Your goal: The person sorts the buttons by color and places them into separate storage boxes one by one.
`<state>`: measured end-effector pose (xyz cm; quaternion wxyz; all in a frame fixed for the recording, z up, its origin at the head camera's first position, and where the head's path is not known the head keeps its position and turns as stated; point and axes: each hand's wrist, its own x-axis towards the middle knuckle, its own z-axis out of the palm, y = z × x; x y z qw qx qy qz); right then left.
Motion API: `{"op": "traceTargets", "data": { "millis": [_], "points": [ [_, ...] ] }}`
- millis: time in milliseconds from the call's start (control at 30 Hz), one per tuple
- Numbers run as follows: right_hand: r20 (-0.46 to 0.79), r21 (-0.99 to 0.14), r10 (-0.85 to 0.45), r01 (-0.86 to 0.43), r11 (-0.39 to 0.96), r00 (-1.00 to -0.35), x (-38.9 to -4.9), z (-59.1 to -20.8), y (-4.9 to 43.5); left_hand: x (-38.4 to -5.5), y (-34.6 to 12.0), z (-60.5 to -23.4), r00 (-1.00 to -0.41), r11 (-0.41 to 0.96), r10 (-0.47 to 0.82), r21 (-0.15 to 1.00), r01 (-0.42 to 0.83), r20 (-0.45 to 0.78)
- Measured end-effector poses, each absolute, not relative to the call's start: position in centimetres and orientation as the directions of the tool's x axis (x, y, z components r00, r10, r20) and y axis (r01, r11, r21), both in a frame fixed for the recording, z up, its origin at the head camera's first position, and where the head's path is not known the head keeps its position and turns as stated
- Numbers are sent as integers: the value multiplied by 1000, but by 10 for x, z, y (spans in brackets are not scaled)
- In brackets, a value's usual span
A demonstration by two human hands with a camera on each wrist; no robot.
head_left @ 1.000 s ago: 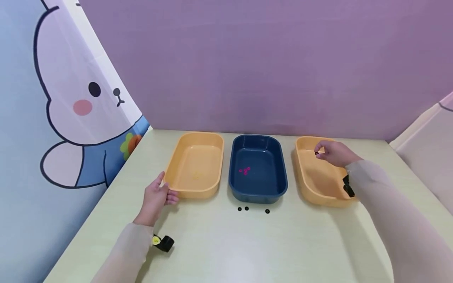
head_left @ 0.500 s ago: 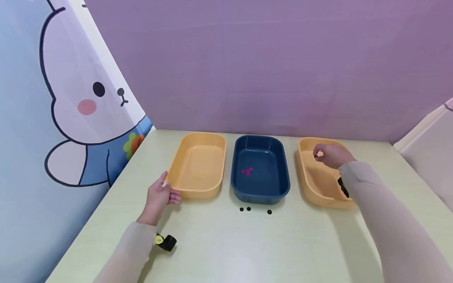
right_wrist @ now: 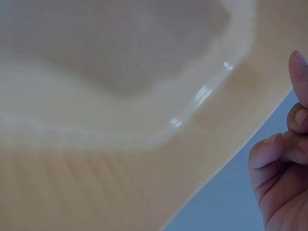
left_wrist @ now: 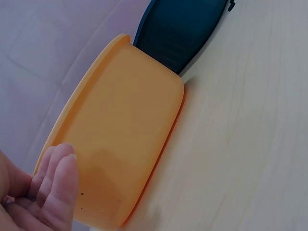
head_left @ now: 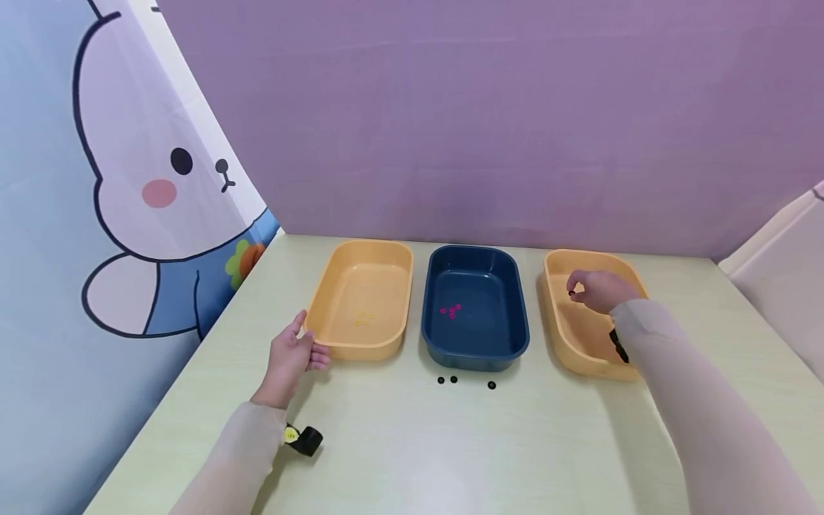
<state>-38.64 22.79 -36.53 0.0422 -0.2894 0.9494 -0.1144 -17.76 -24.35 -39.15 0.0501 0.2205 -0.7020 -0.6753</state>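
In the head view my right hand is over the right orange tray, pinching a small black ring between thumb and fingertips. The right wrist view shows the curled fingers of that hand beside the pale tray wall; the ring is hidden there. My left hand is at the near-left corner of the left orange tray. Its fingers lie fairly straight against the outer wall, thumb near the rim. Several small yellow rings lie in that tray, hard to make out.
A dark blue tray stands between the orange ones, with several pink rings inside. On the table before it lie a black ring, another black ring and a third black ring. A purple cloth hangs behind.
My right hand has moved slightly lower and nearer over the right tray with the black ring pinched. My left hand stays at its tray corner. The head view has shifted a little.
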Motion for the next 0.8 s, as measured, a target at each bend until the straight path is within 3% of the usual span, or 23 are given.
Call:
{"op": "traceTargets", "data": {
  "millis": [633,800],
  "points": [
    [-71,-298,-523,-483,824,-849,-389,-392,230,-177,-240,-396,-891,-9,-393,970,-243,-227],
    [-77,-268,-530,-495,827,-844,-393,-399,231,-178,-240,-395,-895,-5,-392,973,-229,-213]
  ]
}}
